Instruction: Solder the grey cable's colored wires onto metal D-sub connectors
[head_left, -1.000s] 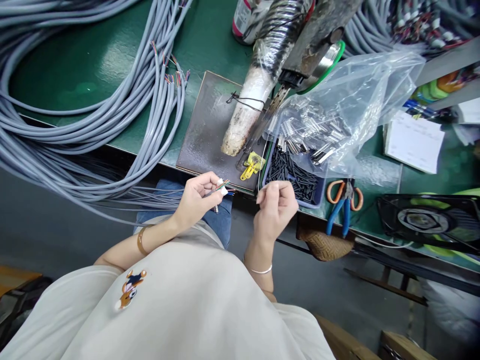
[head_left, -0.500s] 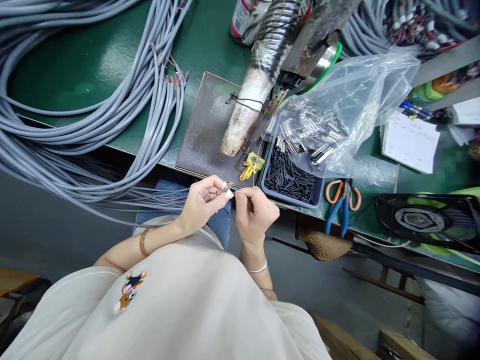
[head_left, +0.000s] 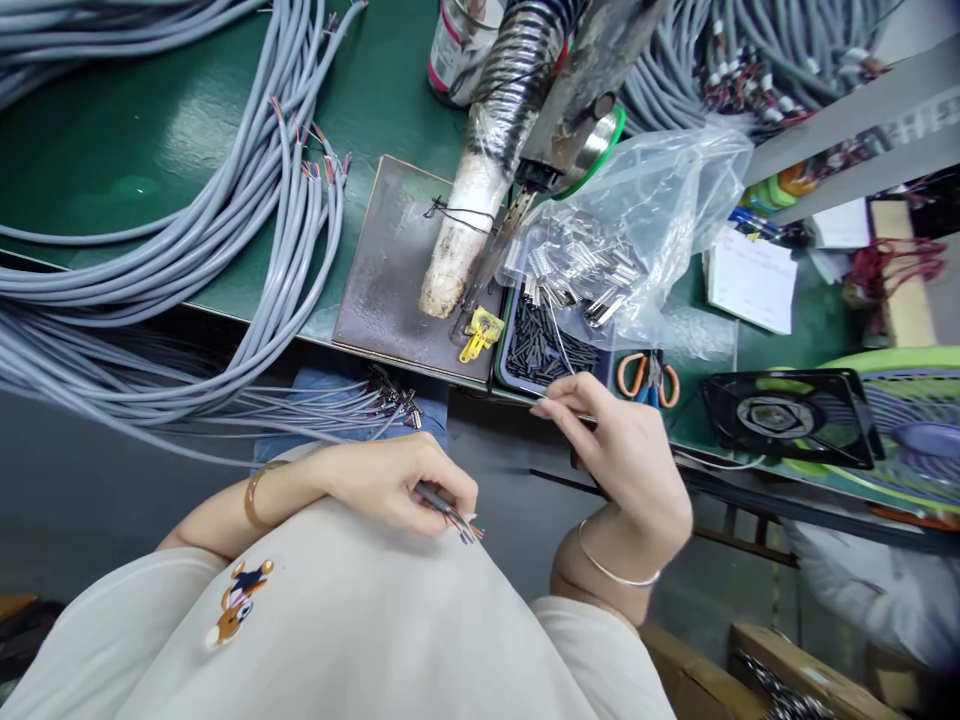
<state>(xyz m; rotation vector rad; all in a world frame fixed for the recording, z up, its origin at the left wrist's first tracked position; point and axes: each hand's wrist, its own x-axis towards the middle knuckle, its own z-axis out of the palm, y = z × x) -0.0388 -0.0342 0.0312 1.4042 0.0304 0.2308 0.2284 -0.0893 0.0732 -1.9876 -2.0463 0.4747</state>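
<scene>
The table is green, the floor grey. The left hand closes round a cable, coloured wires poking past the grip; the right hand pinches a thin strand.

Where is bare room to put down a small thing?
Bare green bench shows between the grey cables and the jar; the dark board is also bare left of the wrapped hose. Near the right hand, tray, plastic bag and pliers crowd together.

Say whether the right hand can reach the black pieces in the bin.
Probably yes: the nearer black pieces look uncovered, close to the right hand; a plastic bag overhangs others, and the hand pinches a thin wire.
</scene>
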